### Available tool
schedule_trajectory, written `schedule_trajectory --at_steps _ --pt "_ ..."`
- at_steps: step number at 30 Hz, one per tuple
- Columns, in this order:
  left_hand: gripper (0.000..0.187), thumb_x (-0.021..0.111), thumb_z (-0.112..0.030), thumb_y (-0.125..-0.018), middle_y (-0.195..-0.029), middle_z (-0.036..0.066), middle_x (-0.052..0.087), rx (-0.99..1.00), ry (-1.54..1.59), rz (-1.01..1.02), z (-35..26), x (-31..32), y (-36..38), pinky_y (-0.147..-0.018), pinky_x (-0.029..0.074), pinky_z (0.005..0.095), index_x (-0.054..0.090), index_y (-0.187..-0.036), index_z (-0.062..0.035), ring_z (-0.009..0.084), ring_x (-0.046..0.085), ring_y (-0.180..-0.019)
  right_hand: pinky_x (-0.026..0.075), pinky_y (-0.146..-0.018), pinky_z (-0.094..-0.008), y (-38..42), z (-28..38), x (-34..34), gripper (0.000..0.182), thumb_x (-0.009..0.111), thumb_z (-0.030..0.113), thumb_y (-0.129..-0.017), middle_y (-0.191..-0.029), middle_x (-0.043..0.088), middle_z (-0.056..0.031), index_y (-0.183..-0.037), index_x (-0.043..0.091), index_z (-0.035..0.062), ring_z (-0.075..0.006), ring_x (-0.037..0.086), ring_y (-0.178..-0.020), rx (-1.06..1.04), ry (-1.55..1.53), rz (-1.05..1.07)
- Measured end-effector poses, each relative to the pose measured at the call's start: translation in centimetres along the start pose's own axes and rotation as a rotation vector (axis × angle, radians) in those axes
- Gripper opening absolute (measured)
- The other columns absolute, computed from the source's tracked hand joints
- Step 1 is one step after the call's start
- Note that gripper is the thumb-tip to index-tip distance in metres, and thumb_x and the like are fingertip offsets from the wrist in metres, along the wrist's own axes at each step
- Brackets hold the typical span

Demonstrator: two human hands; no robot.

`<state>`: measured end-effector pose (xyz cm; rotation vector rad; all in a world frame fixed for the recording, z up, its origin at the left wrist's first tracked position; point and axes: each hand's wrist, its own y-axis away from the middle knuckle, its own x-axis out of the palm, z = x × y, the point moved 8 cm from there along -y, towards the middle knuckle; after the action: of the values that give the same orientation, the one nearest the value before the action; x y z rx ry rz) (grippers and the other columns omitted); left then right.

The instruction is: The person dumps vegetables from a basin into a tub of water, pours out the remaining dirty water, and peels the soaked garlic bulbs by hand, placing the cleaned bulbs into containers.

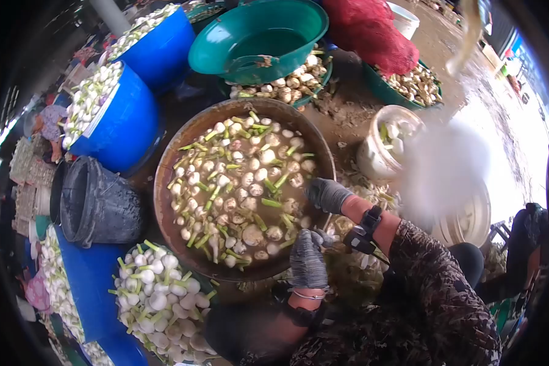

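Note:
A wide round basin (pixel 166 198) holds muddy water with many garlic bulbs (pixel 248 196) floating in it, several with short green stems. My left hand (pixel 309 259), in a grey glove, is at the basin's near right edge with its fingers curled closed. My right hand (pixel 327 195), gloved the same way, reaches over the right rim, its fingers drawn together just above the water. What either hand holds, if anything, is hidden by the gloves. Peelings and garlic (pixel 363 250) lie below my right forearm.
Cleaned garlic (pixel 158 299) is heaped at the near left. Blue tubs (pixel 119 122) of garlic and a dark bucket (pixel 100 204) stand left. A green basin (pixel 259 36) sits on more garlic behind. White buckets (pixel 375 152) stand right, beside a whitish blur; a red mesh sack (pixel 372 36) is beyond.

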<state>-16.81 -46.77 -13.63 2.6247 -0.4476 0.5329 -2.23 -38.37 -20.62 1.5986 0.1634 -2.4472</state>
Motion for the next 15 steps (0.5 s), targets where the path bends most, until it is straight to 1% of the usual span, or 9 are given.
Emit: schedule_trajectory --at_steps 1,2,5,6,9,11,12,13,15 --pt "0.032 0.035 -0.021 -0.104 -0.077 0.006 0.053 0.110 -0.275 0.001 -1.0 -0.4 -0.1 -0.075 0.045 0.0302 0.045 -0.077 -0.0069 0.0146 0.052 -0.074 0.050 -0.082 -0.0406 -2.1 1.9 2.2 0.033 0.056 0.030 -0.089 -0.098 0.066 -0.0177 -0.107 0.065 0.0039 -0.0335 0.063 -0.093 -0.049 0.082 0.147" --pt "0.033 0.035 -0.021 -0.104 -0.077 0.004 0.054 0.119 -0.214 -0.037 -1.8 -1.0 0.0 -0.074 0.044 0.0289 0.047 -0.077 -0.0067 0.0129 0.051 -0.074 0.049 -0.088 -0.0419 -2.6 0.5 3.4 0.046 0.056 0.044 -0.091 -0.108 0.066 -0.0210 -0.109 0.065 0.0025 -0.0337 0.063 -0.103 0.571 -0.326 0.261" --pt "0.034 0.036 -0.023 -0.105 -0.076 0.002 0.053 0.115 -0.089 -0.064 -2.7 -2.5 -0.6 -0.071 0.042 0.0261 0.051 -0.079 -0.0064 0.0097 0.049 -0.074 0.045 -0.098 -0.0399 -6.5 -1.2 11.9 0.063 0.056 0.057 -0.087 -0.116 0.064 -0.0227 -0.124 0.059 0.0058 -0.0353 0.060 -0.112 0.432 -0.352 0.170" --pt "0.033 0.038 -0.024 -0.104 -0.076 0.001 0.054 0.170 -0.013 -0.052 -1.1 -3.1 -1.5 -0.071 0.041 0.0253 0.051 -0.080 -0.0064 0.0098 0.049 -0.074 0.041 -0.104 -0.0373 -6.8 -0.6 12.7 0.060 0.056 0.054 -0.088 -0.118 0.064 -0.0203 -0.128 0.058 0.0097 -0.0337 0.057 -0.116 0.497 -0.305 0.258" --pt "0.032 0.044 -0.026 -0.103 -0.080 0.002 0.056 0.136 0.238 -0.027 1.4 -3.5 -2.6 -0.076 0.044 0.0263 0.055 -0.081 -0.0055 0.0113 0.051 -0.076 0.042 -0.101 -0.0379 -8.1 -3.0 18.9 0.054 0.064 0.043 -0.086 -0.111 0.066 -0.0148 -0.127 0.057 0.0085 -0.0329 0.060 -0.109 0.027 0.019 0.357" --pt "0.027 0.047 -0.023 -0.103 -0.083 0.002 0.059 0.108 0.327 0.023 2.3 -3.8 -3.1 -0.082 0.045 0.0274 0.058 -0.087 -0.0040 0.0122 0.055 -0.082 0.047 -0.091 -0.0336 -5.5 -0.4 11.0 0.045 0.072 0.021 -0.084 -0.107 0.067 -0.0101 -0.123 0.054 0.0065 -0.0234 0.061 -0.099 0.635 -0.811 0.087" --pt "0.027 0.047 -0.023 -0.103 -0.083 0.002 0.059 0.112 0.326 0.021 1.9 -3.7 -3.0 -0.082 0.045 0.0274 0.058 -0.087 -0.0040 0.0122 0.055 -0.082 0.050 -0.081 -0.0300 -6.0 -3.0 13.2 0.044 0.073 0.005 -0.080 -0.102 0.065 -0.0080 -0.118 0.051 0.0044 -0.0164 0.060 -0.091 0.489 -0.914 -0.095" --pt "0.023 0.048 -0.021 -0.102 -0.091 0.004 0.061 0.046 0.309 -0.074 2.0 -3.9 -2.9 -0.086 0.045 0.0277 0.059 -0.095 -0.0026 0.0133 0.057 -0.089 0.051 -0.074 -0.0319 -6.2 -3.4 13.4 0.040 0.070 0.009 -0.083 -0.100 0.065 -0.0097 -0.118 0.051 0.0028 -0.0161 0.061 -0.086 -0.071 -0.558 -0.187" --pt "0.021 0.050 -0.019 -0.101 -0.100 0.006 0.063 -0.029 0.283 -0.167 1.8 -4.5 -2.7 -0.090 0.045 0.0280 0.060 -0.102 -0.0012 0.0144 0.058 -0.096 0.052 -0.070 -0.0333 -3.9 -4.5 10.2 0.037 0.071 0.012 -0.084 -0.099 0.065 -0.0082 -0.116 0.053 0.0038 -0.0172 0.061 -0.084 0.291 -0.864 -0.210"
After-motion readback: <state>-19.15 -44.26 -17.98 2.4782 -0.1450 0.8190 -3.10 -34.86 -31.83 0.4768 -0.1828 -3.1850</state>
